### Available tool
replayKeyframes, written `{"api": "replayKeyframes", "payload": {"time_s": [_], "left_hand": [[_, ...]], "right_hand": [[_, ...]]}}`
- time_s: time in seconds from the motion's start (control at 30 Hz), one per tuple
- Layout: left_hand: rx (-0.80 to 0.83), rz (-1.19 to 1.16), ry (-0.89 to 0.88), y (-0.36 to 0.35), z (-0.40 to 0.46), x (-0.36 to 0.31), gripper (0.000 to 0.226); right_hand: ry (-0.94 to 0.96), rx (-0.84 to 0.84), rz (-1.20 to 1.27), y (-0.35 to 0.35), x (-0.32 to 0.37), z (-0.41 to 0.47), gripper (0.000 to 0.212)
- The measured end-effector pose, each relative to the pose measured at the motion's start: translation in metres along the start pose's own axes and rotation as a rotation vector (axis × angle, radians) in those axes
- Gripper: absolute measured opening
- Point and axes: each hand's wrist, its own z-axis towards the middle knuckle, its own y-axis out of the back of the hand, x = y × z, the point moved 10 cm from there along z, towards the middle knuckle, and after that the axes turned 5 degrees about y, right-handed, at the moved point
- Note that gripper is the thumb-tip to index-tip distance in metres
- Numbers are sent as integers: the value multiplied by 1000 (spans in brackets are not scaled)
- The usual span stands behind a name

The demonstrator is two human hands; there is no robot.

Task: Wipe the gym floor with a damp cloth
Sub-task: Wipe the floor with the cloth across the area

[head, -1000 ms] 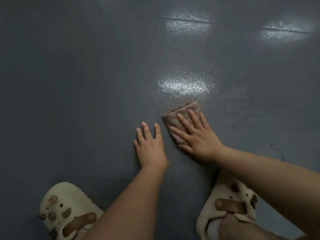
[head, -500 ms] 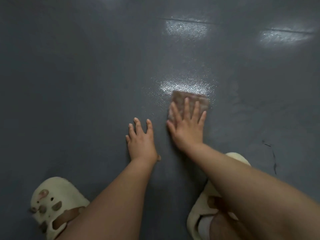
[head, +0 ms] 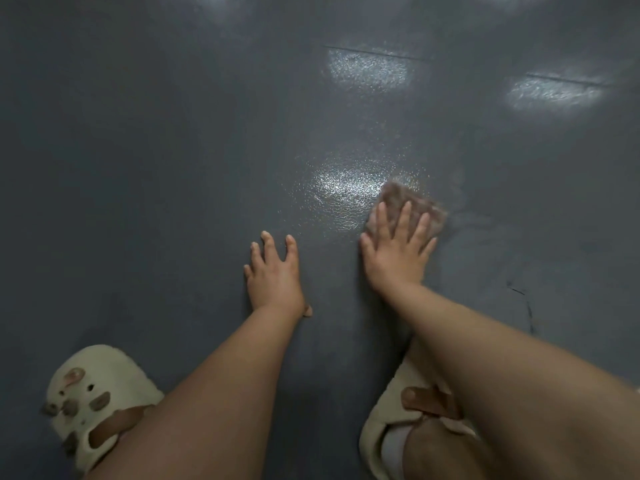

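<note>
We see the right hand point(head: 398, 252) pressed flat on a brownish cloth point(head: 408, 206), fingers straight and spread, cloth edges blurred. The cloth sits on the grey floor point(head: 138, 168), just right of a bright glossy reflection point(head: 341, 187). Left hand point(head: 273, 275) is planted flat on the floor beside it, fingers splayed, not touching the cloth. Two more reflections further up (one point(head: 370, 67), one point(head: 554, 93)). Cream clogs at the bottom: left clog point(head: 93, 393) with charms, right clog point(head: 391, 410) partly hidden under the forearm. Dark scuff point(head: 523, 303) at right.
</note>
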Motion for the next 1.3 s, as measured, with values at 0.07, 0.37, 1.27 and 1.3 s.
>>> {"api": "replayKeyframes", "payload": {"time_s": [0.07, 0.37, 1.27, 1.3], "left_hand": [[-6, 9, -10, 1, -1, 1, 126], [109, -278, -105, 15, -48, -12, 93], [-100, -1257, -38, 19, -104, -71, 23], [-127, -1218, -37, 19, -98, -74, 21]], "right_hand": [[114, 48, -3, -17, 34, -31, 66], [194, 186, 524, 25, 48, -60, 32], [-219, 282, 984, 81, -59, -94, 34], [-198, 269, 968, 79, -60, -80, 36]]}}
